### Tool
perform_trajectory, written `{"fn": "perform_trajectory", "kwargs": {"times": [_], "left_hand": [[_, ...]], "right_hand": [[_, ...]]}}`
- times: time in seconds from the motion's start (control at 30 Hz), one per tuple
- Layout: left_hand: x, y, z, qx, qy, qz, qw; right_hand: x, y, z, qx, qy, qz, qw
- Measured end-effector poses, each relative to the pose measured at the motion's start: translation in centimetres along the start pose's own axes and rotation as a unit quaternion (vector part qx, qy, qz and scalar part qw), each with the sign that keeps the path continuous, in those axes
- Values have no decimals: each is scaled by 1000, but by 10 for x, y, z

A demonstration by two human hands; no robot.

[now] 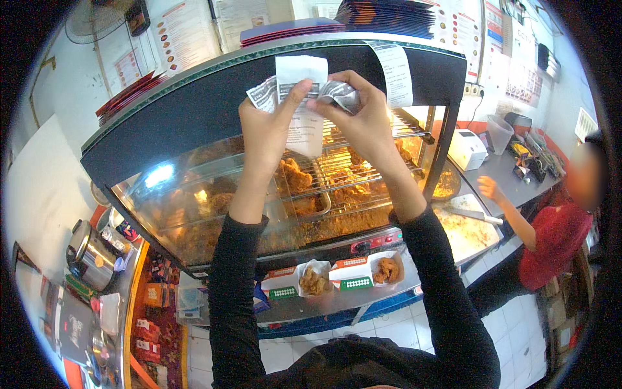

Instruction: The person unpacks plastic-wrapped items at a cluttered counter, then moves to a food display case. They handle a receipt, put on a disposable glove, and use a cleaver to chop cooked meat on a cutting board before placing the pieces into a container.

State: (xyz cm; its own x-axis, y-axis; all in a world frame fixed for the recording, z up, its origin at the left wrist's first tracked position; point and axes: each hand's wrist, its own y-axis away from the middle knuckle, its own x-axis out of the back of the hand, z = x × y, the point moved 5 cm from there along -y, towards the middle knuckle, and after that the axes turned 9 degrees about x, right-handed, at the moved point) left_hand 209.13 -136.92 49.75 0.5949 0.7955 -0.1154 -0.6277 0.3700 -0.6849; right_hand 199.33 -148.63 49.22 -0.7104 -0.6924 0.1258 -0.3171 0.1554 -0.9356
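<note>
My left hand (269,121) and my right hand (357,114) are raised in front of the dark top panel of a heated display cabinet (194,102). Between them they hold a printed paper receipt (303,133) upright, my thumbs on its face. A second, folded slip (262,95) is tucked in my left hand. Crumpled printed paper (342,95) sits in my right hand. Another long receipt (396,78) hangs from the cabinet's top edge at the right. Fried chicken pieces (294,177) lie on a tray and wire racks behind the glass.
Two open cartons of fried chicken (315,282) (387,270) stand on the ledge below. At right, a knife (469,214) lies on a cutting board (466,233), near a co-worker in red (556,233) and a white printer (467,150). A metal pot (95,255) stands at left.
</note>
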Motion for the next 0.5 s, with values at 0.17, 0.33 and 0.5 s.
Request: {"fn": "perform_trajectory", "kwargs": {"times": [0.17,0.33,0.5], "left_hand": [[1,-1,11,-11,-48,-5,999],[6,-18,21,-98,-85,-33,991],[13,-41,31,-247,-427,137,859]], "right_hand": [[8,-12,13,-7,-10,67,998],[24,-34,12,84,137,108,981],[21,-44,26,59,151,114,980]]}}
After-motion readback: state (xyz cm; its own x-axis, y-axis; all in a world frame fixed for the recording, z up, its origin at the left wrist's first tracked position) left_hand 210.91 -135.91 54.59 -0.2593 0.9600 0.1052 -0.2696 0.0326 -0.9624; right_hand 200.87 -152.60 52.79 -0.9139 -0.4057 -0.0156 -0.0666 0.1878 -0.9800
